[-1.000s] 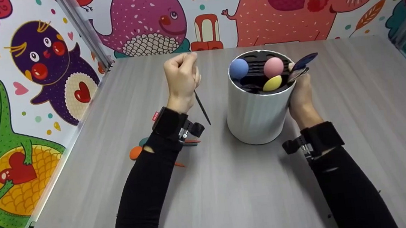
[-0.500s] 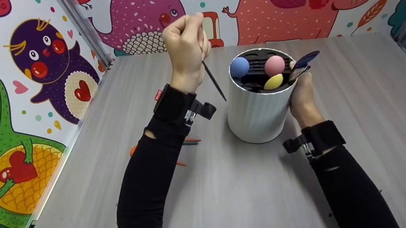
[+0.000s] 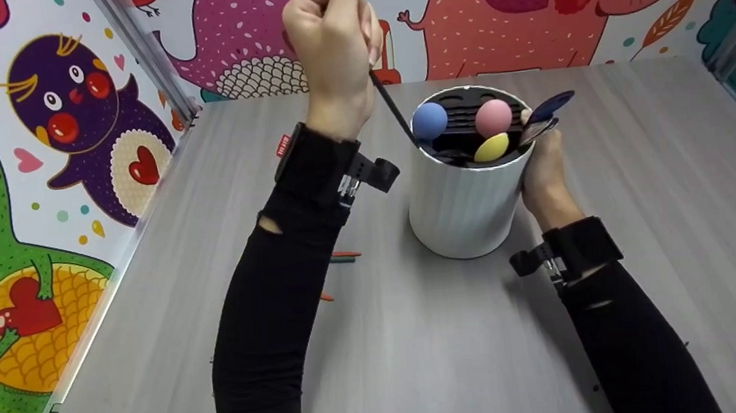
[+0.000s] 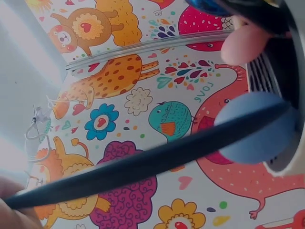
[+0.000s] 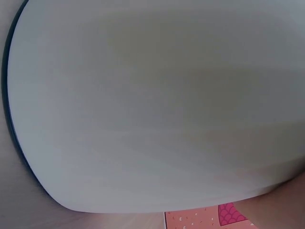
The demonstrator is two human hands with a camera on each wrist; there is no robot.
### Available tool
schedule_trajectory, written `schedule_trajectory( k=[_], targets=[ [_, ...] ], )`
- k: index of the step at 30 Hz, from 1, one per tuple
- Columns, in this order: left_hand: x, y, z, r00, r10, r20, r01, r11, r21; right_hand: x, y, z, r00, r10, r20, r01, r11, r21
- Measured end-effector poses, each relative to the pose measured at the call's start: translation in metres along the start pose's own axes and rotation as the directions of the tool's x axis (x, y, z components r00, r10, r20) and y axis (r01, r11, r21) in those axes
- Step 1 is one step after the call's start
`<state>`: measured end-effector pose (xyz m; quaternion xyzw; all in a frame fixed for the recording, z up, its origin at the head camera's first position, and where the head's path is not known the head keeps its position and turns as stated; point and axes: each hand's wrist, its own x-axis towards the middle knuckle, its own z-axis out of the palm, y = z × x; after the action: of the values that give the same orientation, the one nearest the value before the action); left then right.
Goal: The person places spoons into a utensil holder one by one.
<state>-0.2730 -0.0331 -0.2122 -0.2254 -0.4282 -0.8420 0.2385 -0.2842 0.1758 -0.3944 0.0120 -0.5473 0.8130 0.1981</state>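
Observation:
In the head view my left hand [image 3: 337,45] is raised at the back and pinches a thin, dark tapered stick [image 3: 393,109]. The stick slants down to the left rim of a white ribbed round container [image 3: 464,210]. In the left wrist view its tip crosses in front of a blue ball [image 4: 252,136]; contact cannot be told. A pink ball [image 3: 494,118], a yellow rounded piece [image 3: 492,147] and a dark blue flat-ended item [image 3: 552,105] stick up from the container's black slotted insert. My right hand [image 3: 546,181] holds the container's right side; most of its fingers are hidden.
Thin red and green sticks [image 3: 344,259] and an orange tip [image 3: 327,298] lie on the grey table [image 3: 438,349], partly behind my left sleeve [image 3: 268,299]. Walls printed with cartoon animals [image 3: 525,5] close off the back and left.
My left hand has risen and moved away from me and slightly right, bringing the stick's lower end from above the table to the container's rim. My right hand stays on the container.

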Motion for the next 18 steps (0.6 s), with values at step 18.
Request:
schedule_trajectory(
  k=[18],
  targets=[
    [-0.009, -0.016, -0.002, 0.998, -0.032, 0.056, 0.027, 0.996, 0.089, 0.0, 0.002, -0.002, 0.999, -0.041, -0.006, 0.04, 0.999, -0.034]
  ],
)
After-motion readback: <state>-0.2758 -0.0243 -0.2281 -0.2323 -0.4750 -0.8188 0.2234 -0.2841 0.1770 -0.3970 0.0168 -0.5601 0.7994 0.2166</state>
